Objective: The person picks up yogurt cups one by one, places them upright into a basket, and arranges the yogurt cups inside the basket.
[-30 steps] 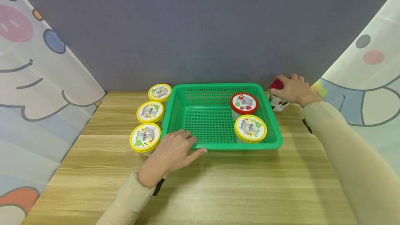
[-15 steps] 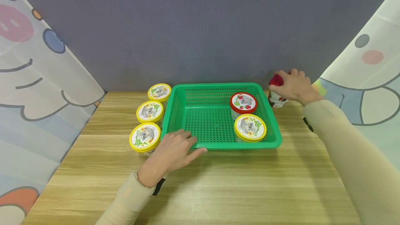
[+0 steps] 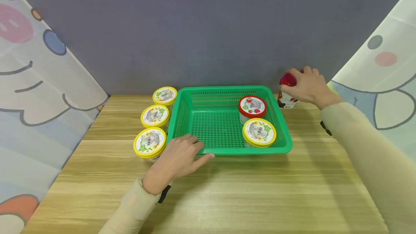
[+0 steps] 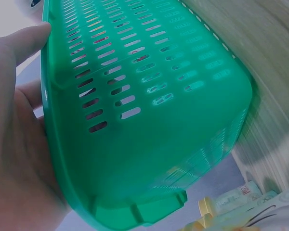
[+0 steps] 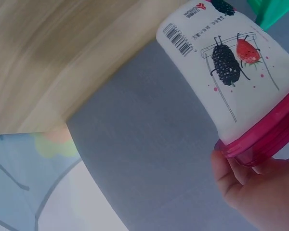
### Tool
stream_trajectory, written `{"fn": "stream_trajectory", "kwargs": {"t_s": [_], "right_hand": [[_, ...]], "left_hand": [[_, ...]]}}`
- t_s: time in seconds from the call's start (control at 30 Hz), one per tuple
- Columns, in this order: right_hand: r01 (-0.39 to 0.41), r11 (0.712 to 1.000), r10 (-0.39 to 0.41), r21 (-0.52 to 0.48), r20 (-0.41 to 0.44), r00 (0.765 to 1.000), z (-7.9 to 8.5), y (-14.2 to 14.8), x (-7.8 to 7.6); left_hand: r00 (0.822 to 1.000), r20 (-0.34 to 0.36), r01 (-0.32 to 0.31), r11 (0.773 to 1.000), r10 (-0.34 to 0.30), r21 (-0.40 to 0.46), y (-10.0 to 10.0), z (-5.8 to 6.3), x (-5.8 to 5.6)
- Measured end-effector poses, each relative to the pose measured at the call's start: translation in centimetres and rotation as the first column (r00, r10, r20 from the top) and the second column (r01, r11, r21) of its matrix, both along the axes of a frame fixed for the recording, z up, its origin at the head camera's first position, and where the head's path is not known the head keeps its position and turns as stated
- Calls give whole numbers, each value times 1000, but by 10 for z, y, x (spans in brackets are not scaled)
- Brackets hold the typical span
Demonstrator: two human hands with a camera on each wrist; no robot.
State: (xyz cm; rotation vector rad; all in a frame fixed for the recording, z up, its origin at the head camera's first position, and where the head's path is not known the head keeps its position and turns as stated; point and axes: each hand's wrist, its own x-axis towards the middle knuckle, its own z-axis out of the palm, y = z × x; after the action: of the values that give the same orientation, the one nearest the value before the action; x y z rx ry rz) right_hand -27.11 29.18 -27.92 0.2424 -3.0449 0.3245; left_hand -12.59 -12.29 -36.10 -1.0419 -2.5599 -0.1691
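Note:
My right hand holds a white fruit-printed cup by its translucent red-pink lid, just right of the basket. The cup stands close to upright; whether its base touches the table is unclear. My left hand grips the front left rim of the green plastic basket, thumb outside and fingers over the inner side. Inside the basket, at its right end, sit a red-lidded tub and a yellow-lidded tub. The palm side of the left hand is hidden in the head view.
Along the basket's left side stand three yellow-lidded tubs: a front tub, a middle tub and a back tub. They sit on a wooden table. A grey wall rises behind the basket, with printed curtains at both sides.
My right hand has shifted slightly up and back with the red-pink-lidded cup in its grip. The left hand stays at the basket rim. The tubs have not moved.

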Motion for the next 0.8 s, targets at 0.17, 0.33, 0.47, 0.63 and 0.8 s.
{"fn": "stream_trajectory", "kwargs": {"t_s": [0.17, 0.33, 0.47, 0.63, 0.8], "right_hand": [[-9, 1000, 9, -2, -21, 1000, 6, -2, 3], [-19, 1000, 18, -20, -42, 999, 13, -5, 7], [-34, 999, 32, -26, -70, 997, 16, -7, 10], [-49, 999, 47, -12, -106, 993, 21, -10, 14], [-48, 999, 48, -5, -113, 993, 26, -12, 17]], "left_hand": [[1000, 0, 8, 1000, -8, 3, 0, 1, 0], [1000, 2, 6, 1000, -6, 1, 0, 1, 0], [1000, 6, 2, 1000, -2, -1, 0, 1, 0], [1000, 13, 0, 1000, 0, -5, 0, 1, 0], [1000, 17, -5, 1000, 5, -10, -1, 1, 0]]}}
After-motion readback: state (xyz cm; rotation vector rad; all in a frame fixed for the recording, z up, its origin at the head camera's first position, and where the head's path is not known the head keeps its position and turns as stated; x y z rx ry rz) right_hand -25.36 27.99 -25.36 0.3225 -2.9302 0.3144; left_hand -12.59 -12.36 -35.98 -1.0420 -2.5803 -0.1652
